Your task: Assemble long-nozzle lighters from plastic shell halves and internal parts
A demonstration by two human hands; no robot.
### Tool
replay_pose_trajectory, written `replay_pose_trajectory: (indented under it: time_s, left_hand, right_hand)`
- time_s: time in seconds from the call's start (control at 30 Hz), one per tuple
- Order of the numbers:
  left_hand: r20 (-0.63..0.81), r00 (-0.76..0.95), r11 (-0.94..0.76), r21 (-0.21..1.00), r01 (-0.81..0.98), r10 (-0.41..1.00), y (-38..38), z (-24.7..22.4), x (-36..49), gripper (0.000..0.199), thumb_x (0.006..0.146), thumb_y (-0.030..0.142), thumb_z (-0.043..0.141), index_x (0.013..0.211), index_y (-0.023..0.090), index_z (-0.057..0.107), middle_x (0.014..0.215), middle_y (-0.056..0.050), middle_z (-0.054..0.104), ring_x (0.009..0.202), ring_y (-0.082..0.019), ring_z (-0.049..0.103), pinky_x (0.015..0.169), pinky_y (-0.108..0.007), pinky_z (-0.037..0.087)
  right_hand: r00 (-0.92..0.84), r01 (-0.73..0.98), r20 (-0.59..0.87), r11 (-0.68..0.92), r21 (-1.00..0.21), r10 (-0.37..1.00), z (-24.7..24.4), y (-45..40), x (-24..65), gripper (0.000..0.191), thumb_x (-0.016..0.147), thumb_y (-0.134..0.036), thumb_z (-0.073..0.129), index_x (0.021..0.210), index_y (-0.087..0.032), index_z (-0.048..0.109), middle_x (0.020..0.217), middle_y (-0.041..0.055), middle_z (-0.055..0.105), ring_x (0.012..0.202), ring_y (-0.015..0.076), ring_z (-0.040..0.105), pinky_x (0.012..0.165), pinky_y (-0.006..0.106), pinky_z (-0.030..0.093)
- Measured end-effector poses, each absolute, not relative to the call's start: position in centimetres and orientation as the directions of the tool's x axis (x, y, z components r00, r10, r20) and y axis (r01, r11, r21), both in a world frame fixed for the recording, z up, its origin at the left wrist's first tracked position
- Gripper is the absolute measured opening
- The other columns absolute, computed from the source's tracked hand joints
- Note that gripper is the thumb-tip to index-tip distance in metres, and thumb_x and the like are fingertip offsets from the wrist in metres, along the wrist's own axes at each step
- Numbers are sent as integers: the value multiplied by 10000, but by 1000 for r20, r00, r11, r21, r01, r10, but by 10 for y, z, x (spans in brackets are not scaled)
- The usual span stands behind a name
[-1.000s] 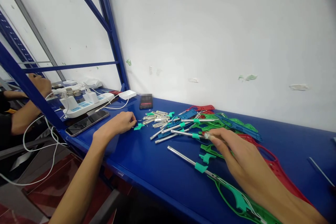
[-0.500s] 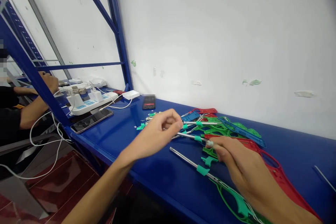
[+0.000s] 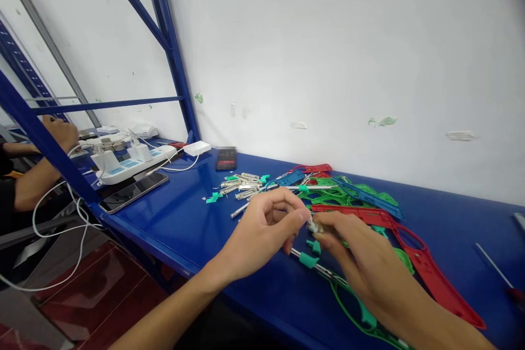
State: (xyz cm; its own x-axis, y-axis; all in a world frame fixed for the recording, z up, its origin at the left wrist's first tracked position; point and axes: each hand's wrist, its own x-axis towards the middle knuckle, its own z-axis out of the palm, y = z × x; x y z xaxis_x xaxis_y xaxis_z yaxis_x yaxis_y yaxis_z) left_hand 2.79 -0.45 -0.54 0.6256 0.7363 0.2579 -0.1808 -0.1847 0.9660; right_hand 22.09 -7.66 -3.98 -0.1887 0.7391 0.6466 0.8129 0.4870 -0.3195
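My left hand (image 3: 264, 229) and my right hand (image 3: 361, 262) meet fingertip to fingertip above the blue bench (image 3: 184, 219), both pinching a small whitish part (image 3: 314, 226). Just below them lies a metal rod with teal clips (image 3: 307, 260) that runs into a green plastic frame (image 3: 361, 317). Behind my hands sits a heap of red, green and blue plastic frames (image 3: 353, 197) and a scatter of short metal pieces (image 3: 241, 185). A loose teal clip (image 3: 214, 197) lies to the left of the heap.
A phone (image 3: 132, 191) and a white power strip with chargers (image 3: 131, 161) lie at the bench's left end, beside a blue rack upright (image 3: 172, 54). Another person's arm (image 3: 36, 175) rests at the far left. A thin rod (image 3: 492, 265) lies far right.
My left hand has come from the loose teal clip at the left across to my right hand, and the two now meet on the small whitish part.
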Motion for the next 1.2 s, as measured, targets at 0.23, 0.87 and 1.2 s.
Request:
replay_pose_trajectory:
  time_s: [0.23,0.87,1.2]
  left_hand:
    - [258,647,-147,964,-221,717,-8,-7,29,260,907,393,773,874,191,613,636,69,581,435,-64,553,441,-177,399]
    - [307,659,-339,937,-83,686,-9,-11,27,259,1046,448,572,936,215,544,712,55,572,473,-66,548,479,-203,408]
    - [350,682,-497,867,23,642,-6,-8,22,263,1073,430,523,926,218,576,721,44,558,563,-91,499,537,-252,360]
  right_hand:
    - [-200,810,661,502,-304,723,-38,-77,219,188,1098,-333,452,1038,-280,622,784,-23,694,674,171,666,564,271,469]
    - [-174,823,653,473,-314,737,-40,-77,220,157,1097,-366,468,1068,-291,603,799,-29,717,676,169,683,581,274,466]
    - [-172,828,650,467,-312,740,-43,-78,220,119,1106,-359,468,1099,-305,574,832,-61,721,701,150,681,611,262,462]
